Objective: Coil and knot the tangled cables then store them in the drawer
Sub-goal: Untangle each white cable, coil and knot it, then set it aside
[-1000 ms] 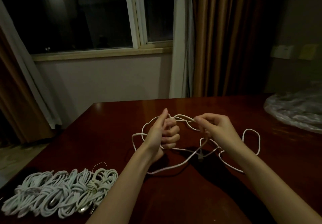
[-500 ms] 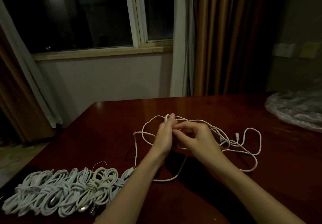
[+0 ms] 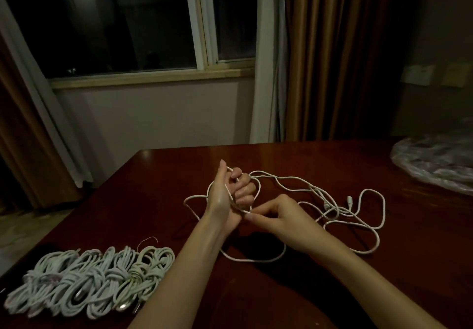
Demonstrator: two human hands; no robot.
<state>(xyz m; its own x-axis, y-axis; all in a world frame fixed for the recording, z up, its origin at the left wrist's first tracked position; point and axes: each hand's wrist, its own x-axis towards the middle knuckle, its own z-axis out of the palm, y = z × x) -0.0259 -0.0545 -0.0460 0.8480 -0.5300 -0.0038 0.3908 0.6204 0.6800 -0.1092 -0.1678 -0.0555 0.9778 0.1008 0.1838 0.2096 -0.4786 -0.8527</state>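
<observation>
A long white cable (image 3: pixel 368 223) lies in loose loops on the dark red table (image 3: pixel 307 159), its plug ends near the right loops. My left hand (image 3: pixel 227 195) is raised at the table's middle, fingers curled, with a turn of the cable wound around it. My right hand (image 3: pixel 279 216) sits just below and right of it, pinching the cable at the left palm's base. A row of several coiled, knotted white cables (image 3: pixel 87 280) lies at the table's near left. No drawer is in view.
A crumpled clear plastic bag (image 3: pixel 435 159) lies at the table's far right edge. Behind the table are a wall, a dark window and brown curtains. The table's left edge runs diagonally past the coiled bundles.
My right hand dropped from beside the left fingers to below the left palm, carrying the cable down around the left hand. The loose loops on the right have shifted and slackened.
</observation>
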